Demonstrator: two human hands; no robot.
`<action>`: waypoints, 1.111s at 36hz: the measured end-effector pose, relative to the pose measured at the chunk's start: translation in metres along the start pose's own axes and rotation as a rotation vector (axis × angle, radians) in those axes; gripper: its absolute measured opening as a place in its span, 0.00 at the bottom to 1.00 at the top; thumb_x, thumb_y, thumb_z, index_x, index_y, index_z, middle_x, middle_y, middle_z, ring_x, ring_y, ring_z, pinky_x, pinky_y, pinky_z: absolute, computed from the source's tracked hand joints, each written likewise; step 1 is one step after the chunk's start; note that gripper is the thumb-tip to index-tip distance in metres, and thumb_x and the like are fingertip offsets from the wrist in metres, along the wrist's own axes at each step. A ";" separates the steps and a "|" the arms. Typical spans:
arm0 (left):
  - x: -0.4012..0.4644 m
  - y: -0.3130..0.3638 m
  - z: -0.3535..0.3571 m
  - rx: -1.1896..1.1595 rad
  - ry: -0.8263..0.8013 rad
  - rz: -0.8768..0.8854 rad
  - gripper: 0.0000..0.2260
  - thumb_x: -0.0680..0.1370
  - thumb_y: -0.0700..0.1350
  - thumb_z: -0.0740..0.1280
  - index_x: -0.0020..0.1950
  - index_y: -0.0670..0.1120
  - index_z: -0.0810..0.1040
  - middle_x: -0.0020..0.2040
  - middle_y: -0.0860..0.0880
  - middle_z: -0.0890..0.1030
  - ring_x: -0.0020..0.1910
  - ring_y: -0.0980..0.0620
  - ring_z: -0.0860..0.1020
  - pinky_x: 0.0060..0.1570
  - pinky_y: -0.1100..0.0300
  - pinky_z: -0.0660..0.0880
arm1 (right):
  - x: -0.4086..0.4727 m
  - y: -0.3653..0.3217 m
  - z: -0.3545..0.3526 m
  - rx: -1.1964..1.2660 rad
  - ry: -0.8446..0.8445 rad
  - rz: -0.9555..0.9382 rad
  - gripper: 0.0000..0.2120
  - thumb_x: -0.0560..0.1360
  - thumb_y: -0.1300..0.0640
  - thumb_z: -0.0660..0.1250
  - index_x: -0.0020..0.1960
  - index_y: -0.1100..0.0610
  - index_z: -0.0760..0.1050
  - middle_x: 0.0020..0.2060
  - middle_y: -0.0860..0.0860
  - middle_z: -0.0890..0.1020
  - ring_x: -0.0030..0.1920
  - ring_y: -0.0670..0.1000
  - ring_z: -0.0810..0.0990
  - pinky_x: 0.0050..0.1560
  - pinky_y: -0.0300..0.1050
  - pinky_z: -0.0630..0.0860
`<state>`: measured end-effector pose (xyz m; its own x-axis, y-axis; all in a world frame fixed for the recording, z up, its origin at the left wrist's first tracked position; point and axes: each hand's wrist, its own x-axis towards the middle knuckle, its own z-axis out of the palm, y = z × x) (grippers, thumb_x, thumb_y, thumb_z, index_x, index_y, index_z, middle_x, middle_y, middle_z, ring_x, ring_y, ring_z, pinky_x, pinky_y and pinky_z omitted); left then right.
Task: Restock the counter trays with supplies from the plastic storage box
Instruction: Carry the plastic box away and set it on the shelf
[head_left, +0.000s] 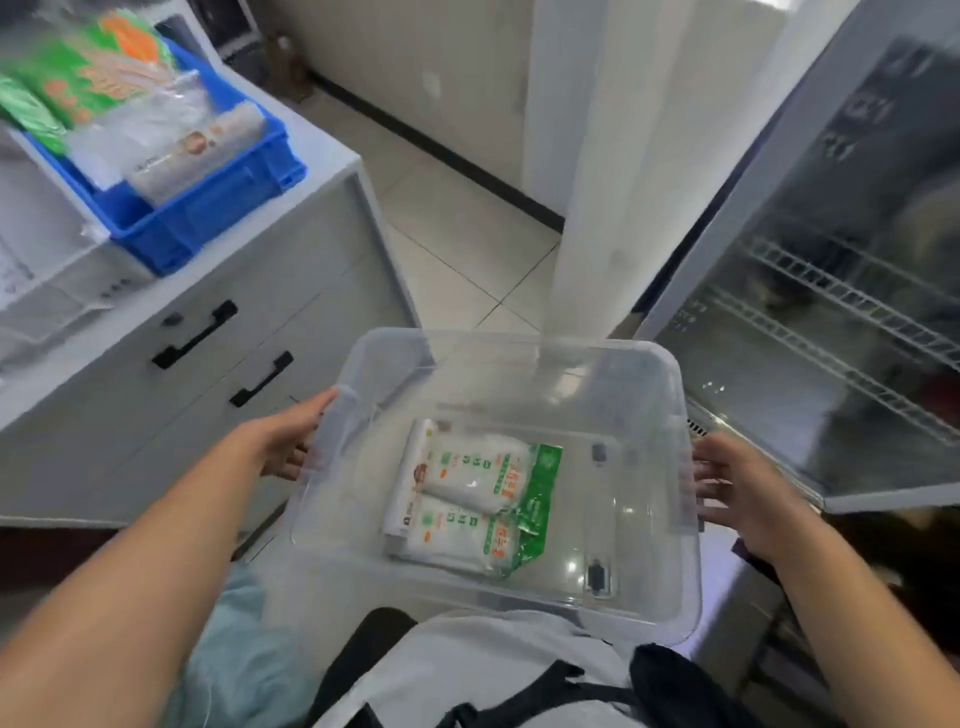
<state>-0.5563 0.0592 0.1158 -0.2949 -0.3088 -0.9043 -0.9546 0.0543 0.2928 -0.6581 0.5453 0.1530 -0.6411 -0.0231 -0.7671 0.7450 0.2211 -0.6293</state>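
I hold a clear plastic storage box (519, 358) in front of my body, above the floor. My left hand (291, 441) grips its left rim, fingers curled under the edge. My right hand (737, 488) grips the right rim the same way. On the box's bottom lie a few white packets with green and orange print (472, 499), stacked together. A blue tray (208, 202) stands on the white counter (322, 145) at the upper left, piled with green-orange packets (88, 73) and white packs.
The counter's cabinet has drawers with black handles (195, 335). A glass-door fridge (831, 312) with wire shelves stands on the right. A white pillar (597, 171) rises beyond the box. A tiled floor lies between the counter and the pillar. A white machine (41, 280) sits on the counter's left.
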 end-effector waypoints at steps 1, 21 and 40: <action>0.004 0.024 0.003 0.052 -0.002 0.012 0.37 0.74 0.74 0.54 0.70 0.48 0.70 0.62 0.36 0.78 0.55 0.38 0.80 0.58 0.44 0.78 | 0.000 0.000 -0.008 0.039 0.024 0.007 0.05 0.69 0.52 0.65 0.38 0.53 0.75 0.28 0.48 0.73 0.25 0.48 0.74 0.30 0.42 0.75; 0.122 0.435 -0.021 0.374 -0.149 0.313 0.36 0.71 0.76 0.55 0.65 0.51 0.75 0.49 0.43 0.78 0.40 0.46 0.76 0.44 0.55 0.72 | 0.041 -0.148 0.068 0.398 0.410 -0.015 0.15 0.77 0.53 0.65 0.57 0.62 0.78 0.46 0.60 0.81 0.48 0.59 0.79 0.48 0.55 0.79; 0.251 0.701 -0.137 0.310 0.052 0.419 0.15 0.75 0.59 0.62 0.54 0.50 0.74 0.55 0.47 0.76 0.36 0.51 0.75 0.33 0.57 0.67 | 0.222 -0.401 0.153 0.448 0.245 -0.066 0.11 0.74 0.54 0.67 0.35 0.50 0.84 0.35 0.51 0.84 0.35 0.48 0.83 0.41 0.48 0.78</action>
<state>-1.2938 -0.1102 0.1365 -0.6593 -0.2468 -0.7103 -0.7250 0.4590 0.5135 -1.0708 0.3023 0.2160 -0.6738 0.2184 -0.7059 0.6729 -0.2134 -0.7083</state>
